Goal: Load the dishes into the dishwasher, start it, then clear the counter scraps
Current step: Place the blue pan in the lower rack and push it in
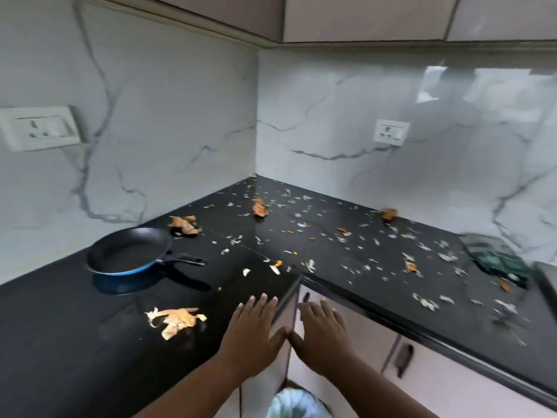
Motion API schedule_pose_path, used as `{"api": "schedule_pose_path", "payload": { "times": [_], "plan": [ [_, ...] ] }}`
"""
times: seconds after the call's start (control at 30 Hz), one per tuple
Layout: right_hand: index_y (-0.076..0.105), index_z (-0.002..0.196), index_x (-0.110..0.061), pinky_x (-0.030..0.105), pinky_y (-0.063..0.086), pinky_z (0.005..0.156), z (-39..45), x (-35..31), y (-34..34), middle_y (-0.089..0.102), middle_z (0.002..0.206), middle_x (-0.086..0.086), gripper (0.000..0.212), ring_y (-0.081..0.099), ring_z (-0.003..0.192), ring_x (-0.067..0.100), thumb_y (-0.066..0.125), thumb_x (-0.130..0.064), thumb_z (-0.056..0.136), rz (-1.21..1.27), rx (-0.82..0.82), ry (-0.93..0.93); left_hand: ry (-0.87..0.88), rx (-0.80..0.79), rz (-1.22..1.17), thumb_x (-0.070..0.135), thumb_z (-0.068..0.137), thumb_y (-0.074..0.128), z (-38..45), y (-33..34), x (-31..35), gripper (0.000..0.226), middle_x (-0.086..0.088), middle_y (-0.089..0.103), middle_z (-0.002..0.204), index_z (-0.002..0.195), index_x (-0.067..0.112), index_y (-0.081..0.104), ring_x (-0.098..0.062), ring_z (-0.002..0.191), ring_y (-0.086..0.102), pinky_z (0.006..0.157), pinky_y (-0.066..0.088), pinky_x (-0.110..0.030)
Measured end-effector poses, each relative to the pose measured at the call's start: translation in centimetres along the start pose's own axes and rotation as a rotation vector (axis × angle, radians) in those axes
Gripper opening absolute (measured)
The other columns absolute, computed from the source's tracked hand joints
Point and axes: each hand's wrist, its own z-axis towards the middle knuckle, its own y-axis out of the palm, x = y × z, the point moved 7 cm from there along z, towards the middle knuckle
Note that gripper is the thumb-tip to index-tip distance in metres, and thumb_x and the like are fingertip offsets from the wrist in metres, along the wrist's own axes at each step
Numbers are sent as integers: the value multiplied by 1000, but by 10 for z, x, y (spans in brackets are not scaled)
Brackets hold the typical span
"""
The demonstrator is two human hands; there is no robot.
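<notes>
Head view: both forearms run off the bottom edge, and a pale, blurred rounded thing [297, 402] low between them is too smeared to name. At the right edge, a dark green cloth-like heap [497, 260] is blurred and a grey slab beside it is cut off by the frame.

The black L-shaped counter [60, 342] is the landmark. The left hand [253, 327] lies over its inner corner, fingers straight and spread, holding nothing. The right hand [324, 333] hovers just off that corner, in front of the pale cabinet doors [376, 342] below, fingers likewise straight and empty; the two thumbs nearly meet.

Scraps: a curled orange peel [174, 319] sits on the counter just left of the left hand. Small pale flecks [331, 233] litter the counter's far arm, well beyond both hands. A blue-sided frying pan [132, 251] rests farther back on the left arm.
</notes>
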Motion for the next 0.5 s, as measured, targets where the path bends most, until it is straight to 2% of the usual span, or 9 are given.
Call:
{"api": "schedule_pose_path", "payload": {
  "times": [0.07, 0.13, 0.2, 0.3, 0.4, 0.5],
  "plan": [
    [25, 149, -24, 41, 10, 118, 29, -19, -3, 26, 157, 1, 73, 7, 149, 24, 24, -66, 89, 45, 4, -67, -100, 50, -31, 79, 66, -14, 10, -12, -28, 105, 1, 10, 161, 153, 25, 10, -18, 149, 3, 118, 1, -36],
    [26, 148, -25, 41, 10, 118, 61, -35, 0, 26, 157, -1, 69, 6, 149, 23, 31, -65, 92, 87, -15, -131, -210, 65, -57, 72, 87, 8, 18, -18, -57, 81, 2, 9, 161, 154, 26, 11, -16, 148, 1, 119, 0, -36],
    [27, 148, -25, 41, 11, 118, 91, -51, 4, 27, 156, -2, 67, 7, 148, 22, 35, -63, 93, 102, -36, -213, -296, 75, -33, 68, 92, 16, 24, -23, -84, 74, 4, 9, 161, 153, 27, 14, -15, 148, 2, 119, -1, -34],
    [29, 147, -25, 39, 15, 118, 132, -76, 3, 31, 154, -3, 65, 9, 148, 22, 37, -62, 93, 127, -37, -330, -433, 155, 2, 80, 77, 4, 29, -40, -112, 91, 8, 16, 160, 151, 29, 22, -12, 148, 7, 119, 2, -30],
    [31, 146, -24, 39, 18, 117, 169, -101, 3, 34, 153, -3, 64, 11, 148, 23, 38, -60, 93, 147, -86, -451, -595, 227, -4, 91, 51, -20, 28, -57, -135, 125, 9, 20, 159, 149, 31, 26, -11, 147, 10, 118, 4, -29],
    [33, 144, -24, 38, 23, 115, 193, -124, 2, 37, 150, -3, 63, 18, 146, 22, 39, -60, 93, 185, -142, -518, -734, 276, 8, 87, 42, -32, 21, -64, -152, 134, 11, 19, 159, 149, 32, 26, -10, 147, 10, 118, 4, -28]
  ]
}}
